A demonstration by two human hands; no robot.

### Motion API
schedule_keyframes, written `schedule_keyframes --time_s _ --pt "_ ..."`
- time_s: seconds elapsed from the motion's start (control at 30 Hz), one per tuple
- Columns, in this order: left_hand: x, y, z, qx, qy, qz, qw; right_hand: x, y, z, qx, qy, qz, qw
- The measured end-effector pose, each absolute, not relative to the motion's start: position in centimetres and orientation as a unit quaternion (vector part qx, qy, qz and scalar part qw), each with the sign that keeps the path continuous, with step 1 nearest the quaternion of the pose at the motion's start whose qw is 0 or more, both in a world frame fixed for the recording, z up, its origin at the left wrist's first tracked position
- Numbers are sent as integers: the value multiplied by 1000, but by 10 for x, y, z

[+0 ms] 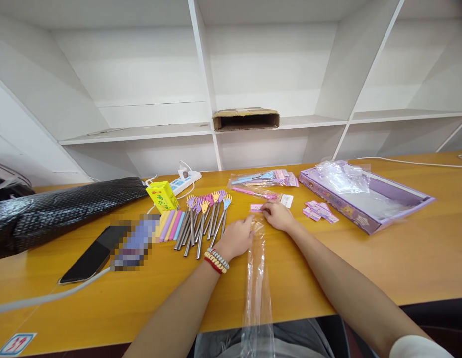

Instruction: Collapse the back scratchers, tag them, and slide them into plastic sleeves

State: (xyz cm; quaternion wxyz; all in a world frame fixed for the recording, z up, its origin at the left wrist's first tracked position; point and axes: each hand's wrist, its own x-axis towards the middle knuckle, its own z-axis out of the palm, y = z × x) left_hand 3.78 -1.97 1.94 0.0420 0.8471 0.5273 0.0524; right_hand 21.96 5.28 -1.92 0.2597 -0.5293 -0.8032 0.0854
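Observation:
My left hand point(236, 238), with beads at its wrist, pinches the top edge of a long see-through plastic bag point(258, 278). The bag hangs over the table's front edge onto my lap. Just above the bag's mouth, my right hand point(278, 215) has its fingers closed on the end of a small pink card point(256, 208). To the left lie several metal-handled back scratchers point(201, 223) with coloured hand-shaped heads. Beside them sit pastel tubes point(172, 226). Behind my right hand are bagged back scratchers point(266, 177) and a pink one point(253, 193). More pink cards point(321, 211) lie at right.
A purple box tray point(402, 199) holding plastic bags point(343, 176) stands at right. Left are a yellow box point(162, 196), a power strip point(186, 182), a phone point(93, 256) and a black wrapped bundle point(70, 211). White shelves rise behind, with a cardboard box point(246, 113).

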Motion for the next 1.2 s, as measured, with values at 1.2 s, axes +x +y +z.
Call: schedule_keyframes --time_s 1.2 --pt "39 -20 20 845 529 62 58 232 46 -13 -532 -818 86 199"
